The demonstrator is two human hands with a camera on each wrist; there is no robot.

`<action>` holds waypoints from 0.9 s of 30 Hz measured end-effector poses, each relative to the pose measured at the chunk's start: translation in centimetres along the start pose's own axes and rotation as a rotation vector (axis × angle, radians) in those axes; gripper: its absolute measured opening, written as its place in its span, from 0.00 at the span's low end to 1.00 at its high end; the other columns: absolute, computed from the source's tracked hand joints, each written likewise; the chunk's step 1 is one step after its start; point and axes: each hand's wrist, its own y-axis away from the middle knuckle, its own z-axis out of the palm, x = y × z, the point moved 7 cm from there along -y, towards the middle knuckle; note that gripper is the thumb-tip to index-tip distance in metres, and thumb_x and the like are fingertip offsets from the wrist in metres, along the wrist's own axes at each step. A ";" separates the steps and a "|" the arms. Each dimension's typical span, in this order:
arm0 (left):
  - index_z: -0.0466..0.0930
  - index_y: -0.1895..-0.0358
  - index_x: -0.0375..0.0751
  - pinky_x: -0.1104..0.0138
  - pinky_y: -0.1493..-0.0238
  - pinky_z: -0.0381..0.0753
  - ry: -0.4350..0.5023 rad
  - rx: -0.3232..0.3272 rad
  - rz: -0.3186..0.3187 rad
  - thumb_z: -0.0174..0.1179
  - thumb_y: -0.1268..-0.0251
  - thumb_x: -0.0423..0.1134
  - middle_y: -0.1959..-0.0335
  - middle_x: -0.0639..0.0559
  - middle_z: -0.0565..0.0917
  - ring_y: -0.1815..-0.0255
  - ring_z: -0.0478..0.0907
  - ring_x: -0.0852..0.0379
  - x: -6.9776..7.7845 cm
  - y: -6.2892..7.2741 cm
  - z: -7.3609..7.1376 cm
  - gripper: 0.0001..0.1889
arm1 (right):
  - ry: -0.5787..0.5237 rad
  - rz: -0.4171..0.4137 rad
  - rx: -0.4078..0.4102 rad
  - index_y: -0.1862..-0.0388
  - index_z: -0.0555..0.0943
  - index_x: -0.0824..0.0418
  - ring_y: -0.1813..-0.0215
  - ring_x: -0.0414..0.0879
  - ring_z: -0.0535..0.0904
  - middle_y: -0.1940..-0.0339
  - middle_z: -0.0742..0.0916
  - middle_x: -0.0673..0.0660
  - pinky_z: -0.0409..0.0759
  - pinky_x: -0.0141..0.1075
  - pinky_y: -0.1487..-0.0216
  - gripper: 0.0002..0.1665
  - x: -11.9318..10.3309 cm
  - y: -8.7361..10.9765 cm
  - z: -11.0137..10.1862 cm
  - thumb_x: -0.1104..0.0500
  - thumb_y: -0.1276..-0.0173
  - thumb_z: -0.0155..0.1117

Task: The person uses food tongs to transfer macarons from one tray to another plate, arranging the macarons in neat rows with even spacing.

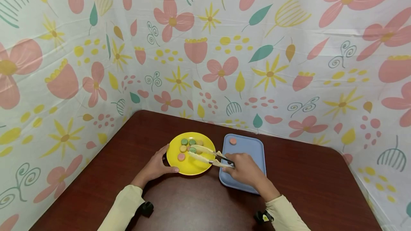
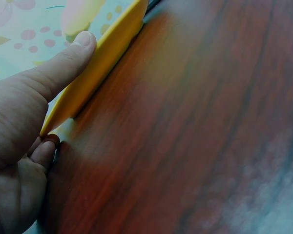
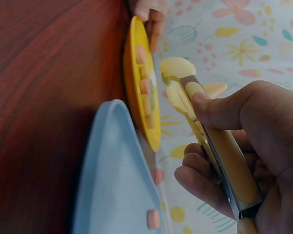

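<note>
A yellow plate on the dark wooden table carries several small round sweets, green, pink and tan. My left hand grips its left rim, with the thumb lying on top of the plate's edge. Cream tongs are gripped in my right hand, and their spread tips hover over the sweets. In the right wrist view my right hand wraps the tongs beside the plate. A blue tray right of the plate bears one pink sweet.
Flowered cloth walls the table at the back and on both sides. The blue tray with its pink sweet lies under my right hand. Bare wood stretches toward me in front of the plate.
</note>
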 end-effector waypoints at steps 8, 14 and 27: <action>0.50 0.17 0.40 0.44 0.29 0.67 -0.007 0.000 0.011 0.80 0.52 0.59 0.18 0.39 0.55 0.20 0.56 0.38 0.0 -0.1 0.0 0.63 | 0.011 0.019 -0.035 0.49 0.88 0.62 0.76 0.34 0.70 0.69 0.88 0.48 0.72 0.32 0.71 0.20 0.1 0.2 1.7 0.53 0.36 0.77; 0.50 0.17 0.41 0.44 0.28 0.67 -0.008 0.002 0.009 0.80 0.52 0.59 0.18 0.40 0.55 0.20 0.55 0.38 0.0 -0.1 0.0 0.63 | 0.010 0.027 -0.038 0.46 0.87 0.65 0.74 0.34 0.73 0.63 0.91 0.54 0.74 0.34 0.70 0.23 0.0 0.3 2.3 0.54 0.36 0.77; 0.50 0.17 0.40 0.42 0.27 0.64 -0.014 0.003 -0.006 0.79 0.52 0.60 0.18 0.39 0.55 0.19 0.54 0.37 -0.2 -0.1 0.0 0.64 | -0.007 0.043 -0.056 0.43 0.86 0.64 0.73 0.36 0.75 0.61 0.90 0.54 0.74 0.34 0.70 0.25 -0.2 0.2 2.4 0.53 0.35 0.76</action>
